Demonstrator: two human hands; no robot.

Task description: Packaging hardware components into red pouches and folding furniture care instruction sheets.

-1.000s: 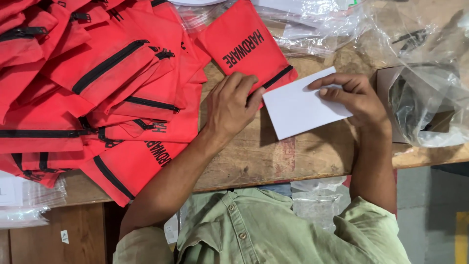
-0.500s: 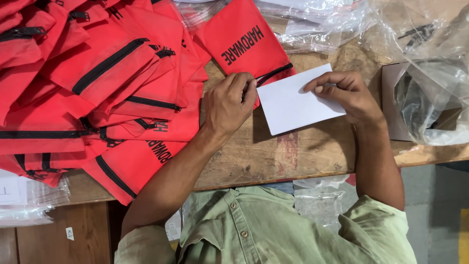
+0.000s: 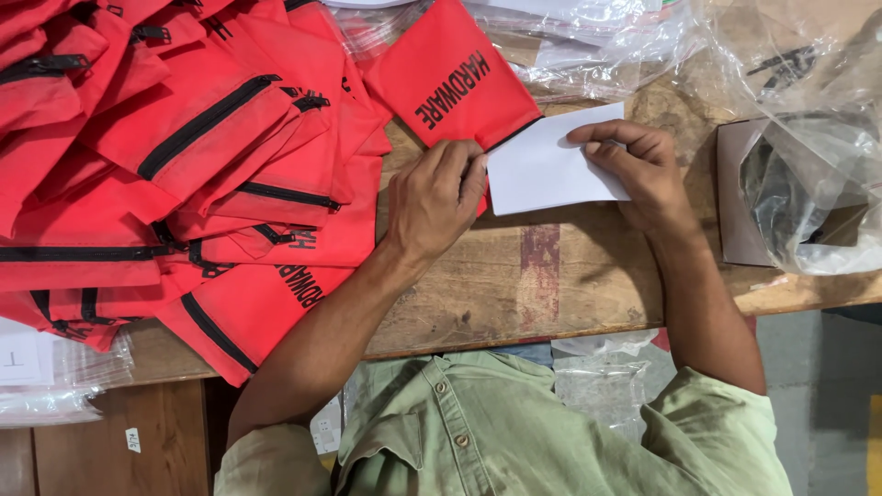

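1. We are working on a white card (image 3: 551,170) and a red pouch (image 3: 450,78) with a black zipper. Both are lying on the wooden counter (image 3: 551,276), and the card's left edge is meeting the pouch's open zipper edge.
2. Our left hand (image 3: 436,197) is resting palm down at the pouch's lower corner. Its fingers are curled and pinching the fabric at the mouth, right beside the card's corner. We cannot tell whether the fingertips are also touching the card.
3. Our right hand (image 3: 634,165) is lying over the card's right part, fingers bent and pressing on its top edge, thumb hidden beneath. It is clamped on the card.
4. To do this step well, we judge that the left hand should be keeping the mouth spread while the right is feeding the card in flat and square to the zipper, so no corner is catching.
5. Both forearms are reaching up from the green shirt (image 3: 514,432), the left slanting in from the lower left, the right coming almost straight up with the wrist bent inward.
6. A heap of red pouches (image 3: 184,156) is covering the counter's left side. Clear plastic bags (image 3: 799,129) are sitting to the right, one over a brown box (image 3: 735,202).
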